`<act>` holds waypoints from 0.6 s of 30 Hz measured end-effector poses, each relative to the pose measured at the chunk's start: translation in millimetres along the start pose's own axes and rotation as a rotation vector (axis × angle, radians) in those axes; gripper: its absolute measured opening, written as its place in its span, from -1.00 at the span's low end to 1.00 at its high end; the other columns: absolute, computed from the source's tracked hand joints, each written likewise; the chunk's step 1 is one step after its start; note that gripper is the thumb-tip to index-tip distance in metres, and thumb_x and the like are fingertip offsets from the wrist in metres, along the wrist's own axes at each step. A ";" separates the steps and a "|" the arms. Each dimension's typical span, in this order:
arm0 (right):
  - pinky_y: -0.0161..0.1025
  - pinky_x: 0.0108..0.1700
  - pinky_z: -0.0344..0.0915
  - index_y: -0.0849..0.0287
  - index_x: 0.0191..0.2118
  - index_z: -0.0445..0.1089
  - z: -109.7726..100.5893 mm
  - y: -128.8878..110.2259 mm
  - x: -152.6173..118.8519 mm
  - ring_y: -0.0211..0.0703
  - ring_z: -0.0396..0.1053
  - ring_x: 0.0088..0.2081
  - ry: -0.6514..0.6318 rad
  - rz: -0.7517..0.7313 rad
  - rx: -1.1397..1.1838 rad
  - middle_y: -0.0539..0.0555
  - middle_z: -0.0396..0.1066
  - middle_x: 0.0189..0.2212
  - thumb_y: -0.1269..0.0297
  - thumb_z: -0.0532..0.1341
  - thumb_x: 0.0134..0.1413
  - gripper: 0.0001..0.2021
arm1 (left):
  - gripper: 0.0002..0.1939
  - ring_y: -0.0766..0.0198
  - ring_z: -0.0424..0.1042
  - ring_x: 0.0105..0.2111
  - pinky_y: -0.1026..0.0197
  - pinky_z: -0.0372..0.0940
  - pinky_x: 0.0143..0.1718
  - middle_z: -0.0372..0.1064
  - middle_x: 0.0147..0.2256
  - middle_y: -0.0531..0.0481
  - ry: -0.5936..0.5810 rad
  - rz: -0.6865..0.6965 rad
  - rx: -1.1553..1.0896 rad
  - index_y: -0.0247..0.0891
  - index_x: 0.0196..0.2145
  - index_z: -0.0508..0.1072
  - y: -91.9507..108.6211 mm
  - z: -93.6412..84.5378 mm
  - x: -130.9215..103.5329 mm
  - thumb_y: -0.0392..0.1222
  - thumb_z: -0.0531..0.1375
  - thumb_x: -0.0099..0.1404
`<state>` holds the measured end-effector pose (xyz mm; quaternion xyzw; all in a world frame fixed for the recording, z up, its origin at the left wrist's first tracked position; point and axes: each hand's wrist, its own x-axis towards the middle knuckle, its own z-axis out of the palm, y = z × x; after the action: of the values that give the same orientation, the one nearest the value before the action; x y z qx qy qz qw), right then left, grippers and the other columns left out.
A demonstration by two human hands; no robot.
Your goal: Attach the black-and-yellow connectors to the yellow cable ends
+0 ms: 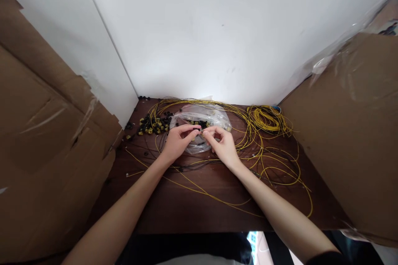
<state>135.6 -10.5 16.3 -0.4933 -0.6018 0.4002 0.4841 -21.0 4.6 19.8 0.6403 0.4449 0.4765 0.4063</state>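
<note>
My left hand [179, 141] pinches a small black part [196, 129] between thumb and index finger. Close to its right, my right hand [221, 143] has thumb and fingers pressed together at the same spot; what it grips is too small to make out. Both hands are over a clear plastic bag [222, 118] that holds black and yellow pieces. Left of the bag, a pile of black and yellow connectors [154, 125] lies on the brown table [186, 215]. Thin yellow and black wires [217, 201] run across the table, some passing under my hands and forearms.
A coiled bundle of yellow wire [269, 120] lies at the back right. Cardboard sheets [46, 132] wall off the left side, and another cardboard panel [351, 132] stands on the right. Behind the table rises a white wall [199, 41].
</note>
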 end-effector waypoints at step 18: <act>-0.36 -0.54 0.11 0.22 -0.48 0.34 -1.8 -4.3 0.0 -0.32 0.15 -0.57 -0.008 0.005 -0.034 -0.04 0.25 -0.62 0.18 0.18 -0.03 -0.80 | -0.75 0.18 0.43 -0.20 0.17 0.28 -0.11 0.49 -0.20 -0.13 -0.074 0.053 0.091 -0.33 -0.21 0.54 -0.3 1.0 -1.8 -0.19 0.18 0.19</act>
<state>136.4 -11.4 20.7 -0.5015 -0.6093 0.3930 0.4720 -20.4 2.8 18.8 0.6867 0.4340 0.4423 0.3801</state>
